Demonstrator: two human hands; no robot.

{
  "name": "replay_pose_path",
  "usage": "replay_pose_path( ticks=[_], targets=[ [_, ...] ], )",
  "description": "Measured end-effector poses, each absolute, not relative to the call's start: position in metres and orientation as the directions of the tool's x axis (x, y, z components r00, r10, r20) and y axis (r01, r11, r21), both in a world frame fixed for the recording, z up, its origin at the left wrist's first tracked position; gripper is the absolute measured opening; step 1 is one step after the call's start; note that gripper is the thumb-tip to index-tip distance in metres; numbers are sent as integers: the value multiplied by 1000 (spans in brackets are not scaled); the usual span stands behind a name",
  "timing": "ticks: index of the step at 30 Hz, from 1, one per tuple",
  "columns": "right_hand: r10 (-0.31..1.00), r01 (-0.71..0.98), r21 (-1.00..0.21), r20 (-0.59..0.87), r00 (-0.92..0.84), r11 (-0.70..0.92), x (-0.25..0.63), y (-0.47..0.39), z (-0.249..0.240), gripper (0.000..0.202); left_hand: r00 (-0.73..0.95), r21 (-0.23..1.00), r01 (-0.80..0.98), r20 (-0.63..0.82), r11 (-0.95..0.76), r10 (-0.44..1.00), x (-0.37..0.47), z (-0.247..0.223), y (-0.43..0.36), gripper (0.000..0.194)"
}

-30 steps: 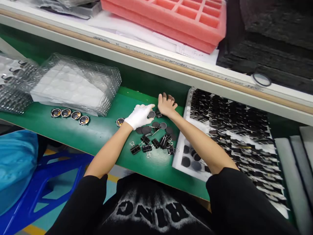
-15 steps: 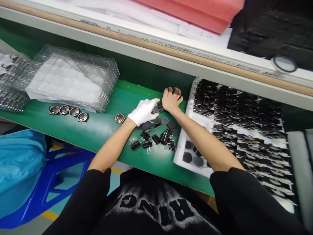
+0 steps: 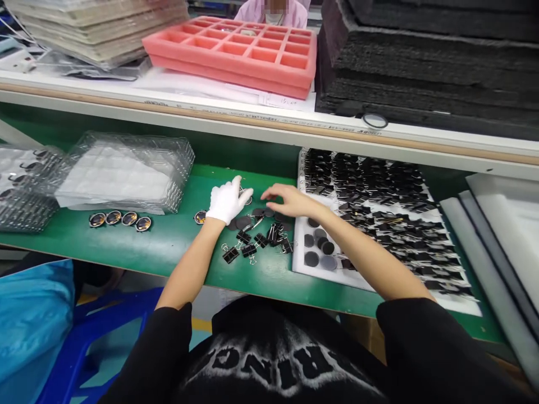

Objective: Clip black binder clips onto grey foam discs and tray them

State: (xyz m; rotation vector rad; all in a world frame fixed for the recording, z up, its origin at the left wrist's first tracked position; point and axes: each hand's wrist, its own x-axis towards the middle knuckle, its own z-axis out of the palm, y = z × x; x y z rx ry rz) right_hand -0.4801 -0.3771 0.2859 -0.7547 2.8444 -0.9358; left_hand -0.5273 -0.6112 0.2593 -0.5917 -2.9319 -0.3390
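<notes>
My left hand (image 3: pixel 227 201), in a white glove, is at the middle of the green bench. Its thumb and forefinger are around a round, silver-rimmed piece (image 3: pixel 246 196), partly hidden by the glove. To its right, my bare right hand (image 3: pixel 286 200) hovers palm down, fingers loosely bent and apart, with nothing visible in them. Below both hands lie dark round discs (image 3: pixel 243 223) and several black binder clips (image 3: pixel 249 250). One round metal-rimmed piece (image 3: pixel 200 217) sits just left of the glove.
Several similar rimmed pieces (image 3: pixel 129 218) form a row on the left, before stacked clear trays (image 3: pixel 122 174). On the right, a white foam tray (image 3: pixel 300 252) holds discs and rows of binder clips. A shelf above carries a pink foam tray (image 3: pixel 236 70) and black foam (image 3: pixel 421 67). A person (image 3: pixel 274 19) is beyond.
The view has tilted up, showing more of the shelf. My hands have moved apart. My right hand's spread fingers have turned toward the left hand, and the dark clip-like piece between them no longer shows.
</notes>
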Motion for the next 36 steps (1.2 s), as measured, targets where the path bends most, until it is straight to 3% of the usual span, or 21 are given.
replay_pose_path(
  ticks=[3, 5, 7, 9, 11, 13, 15, 18, 21, 23, 28, 31, 33, 36],
  targets=[
    [-536, -471, -483, 6, -844, 738, -462, -390, 285, 27, -850, 114, 503, 248, 857, 465, -530, 263, -617, 55],
    [-540, -463, -474, -31, -841, 749, -461, -399, 283, 20, -777, 74, 619, 203, 782, 596, -532, 261, -624, 50],
    [-558, -471, -535, -1, -830, 701, -465, -402, 282, 12, -746, 77, 665, 132, 743, 653, -533, 257, -633, 50],
    [-516, -420, -670, 64, -854, 612, -471, -399, 281, 12, -770, 99, 638, 93, 764, 631, -534, 254, -641, 53],
    [-344, -262, -830, 90, -935, 493, -477, -396, 279, 20, -797, 114, 604, 73, 789, 599, -536, 253, -647, 56],
    [-95, -61, -915, 25, -995, 400, -484, -396, 277, 35, -809, 125, 588, 60, 799, 585, -538, 253, -649, 58],
    [100, 108, -900, -72, -992, 421, -492, -400, 274, 44, -821, 128, 571, 68, 811, 567, -540, 254, -648, 56],
    [211, 247, -792, -152, -966, 558, -503, -409, 271, 31, -840, 114, 543, 101, 832, 534, -543, 251, -644, 54],
    [225, 260, -703, -145, -964, 662, -509, -415, 274, 3, -842, 106, 538, 114, 836, 528, -543, 248, -642, 55],
    [201, 253, -609, -155, -967, 751, -511, -415, 281, 24, -839, 102, 543, 116, 834, 532, -543, 246, -641, 55],
    [105, 230, -301, -379, -920, 925, -517, -409, 312, 61, -837, 85, 544, 118, 835, 534, -541, 245, -641, 55],
    [83, 116, -330, -113, -990, 937, -528, -410, 320, 62, -823, 72, 566, 105, 821, 558, -542, 246, -642, 56],
    [-9, -46, -334, 110, -994, 942, -542, -415, 315, 52, -821, 70, 570, 95, 819, 563, -542, 247, -642, 53],
    [-178, -228, -301, 183, -967, 926, -566, -426, 298, 44, -839, 77, 544, 89, 836, 537, -541, 248, -641, 49]
  ],
)
